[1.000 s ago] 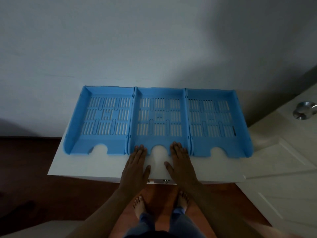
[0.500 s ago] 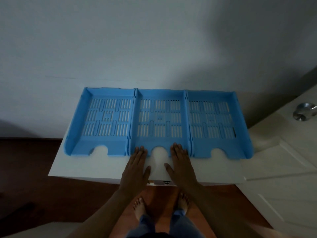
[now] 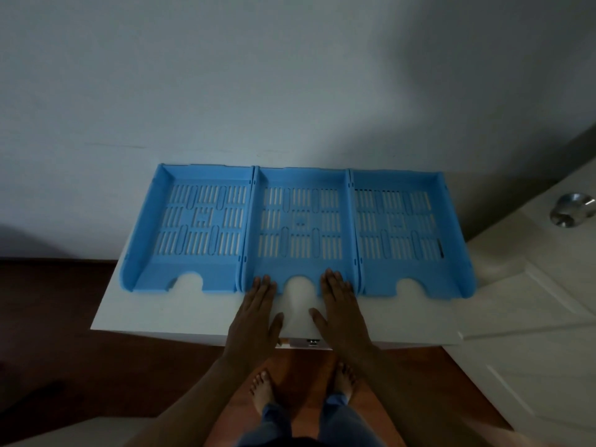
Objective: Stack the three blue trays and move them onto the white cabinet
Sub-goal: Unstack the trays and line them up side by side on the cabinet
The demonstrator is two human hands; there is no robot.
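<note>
**Blue trays side by side, hands flat**

Left hand (image 3: 254,312) and right hand (image 3: 342,306) lie spread, palms down, fingertips on the middle tray (image 3: 301,221). Left tray (image 3: 193,221) and right tray (image 3: 403,221) flank it, touching, atop the white cabinet (image 3: 154,311).

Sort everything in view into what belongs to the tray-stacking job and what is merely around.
Job: left slotted blue plastic tray; middle blue tray; right blue tray; flat white cabinet top; left hand; right hand.

Around: round silver metal door knob; white panelled door; dark wooden floor.
</note>
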